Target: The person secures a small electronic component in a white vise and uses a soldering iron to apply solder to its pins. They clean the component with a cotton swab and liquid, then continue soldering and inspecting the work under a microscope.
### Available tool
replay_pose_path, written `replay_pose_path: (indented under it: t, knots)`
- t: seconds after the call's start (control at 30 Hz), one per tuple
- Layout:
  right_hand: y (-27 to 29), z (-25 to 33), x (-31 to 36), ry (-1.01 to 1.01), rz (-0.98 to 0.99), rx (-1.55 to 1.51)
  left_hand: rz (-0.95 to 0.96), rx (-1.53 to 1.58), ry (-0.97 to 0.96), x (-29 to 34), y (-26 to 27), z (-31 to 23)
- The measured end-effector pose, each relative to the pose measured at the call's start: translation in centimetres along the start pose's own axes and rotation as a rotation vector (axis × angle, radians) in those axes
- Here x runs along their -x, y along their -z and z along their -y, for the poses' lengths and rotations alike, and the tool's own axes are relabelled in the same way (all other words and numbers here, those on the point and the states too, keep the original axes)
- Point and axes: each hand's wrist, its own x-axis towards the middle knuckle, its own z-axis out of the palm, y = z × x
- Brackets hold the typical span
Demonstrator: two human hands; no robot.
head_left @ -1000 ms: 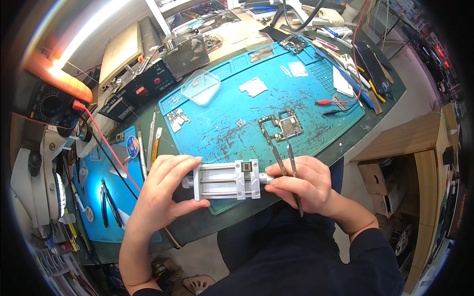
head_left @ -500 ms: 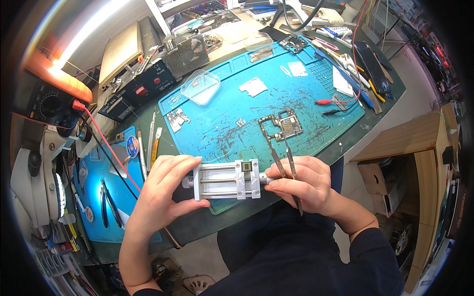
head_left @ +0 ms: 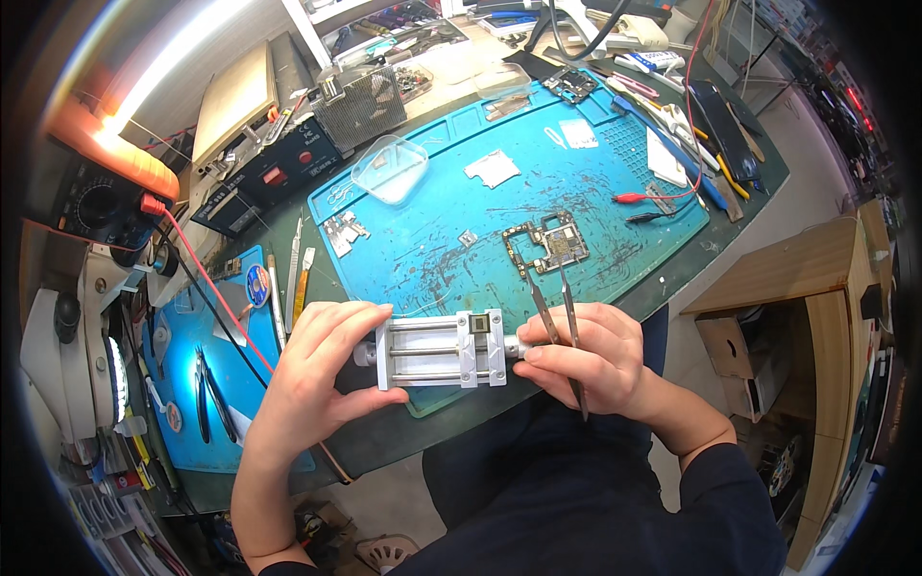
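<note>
Between my hands is a small silver clamping fixture (head_left: 423, 351) with parallel rods, held above the near edge of the bench. My left hand (head_left: 322, 370) grips its left end plate, fingers above and thumb below. A small dark chip (head_left: 481, 324) sits at the jaws near the fixture's right end. My right hand (head_left: 591, 360) pinches the knob (head_left: 517, 348) on that end and also keeps a pair of tweezers (head_left: 569, 317) between its fingers, tips pointing away from me. Past the tips, a phone circuit board (head_left: 560, 240) lies on the blue mat.
The blue mat (head_left: 432, 245) carries a clear plastic tray (head_left: 390, 171) and metal shields (head_left: 493, 169). Black cutters (head_left: 213, 398) lie on a smaller mat at left. An orange multimeter (head_left: 106, 178) stands far left; pliers and screwdrivers crowd the right. A wooden cabinet (head_left: 797, 278) is beside the bench.
My right fingers have shifted slightly on the knob, and the tweezers have tilted a little to the right. The fixture and my left hand look unmoved.
</note>
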Motion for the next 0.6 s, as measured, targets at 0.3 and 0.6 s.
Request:
replay_pose_path:
  t: [0.3,0.6]
  knots:
    - [-0.14,-0.32,0.2,0.028,-0.002,0.007,-0.001,0.006,0.005,-0.02,0.05,-0.14]
    - [-0.03,-0.12,-0.04,-0.004,-0.008,-0.002,-0.01,0.0,0.002,-0.02,0.05,-0.11]
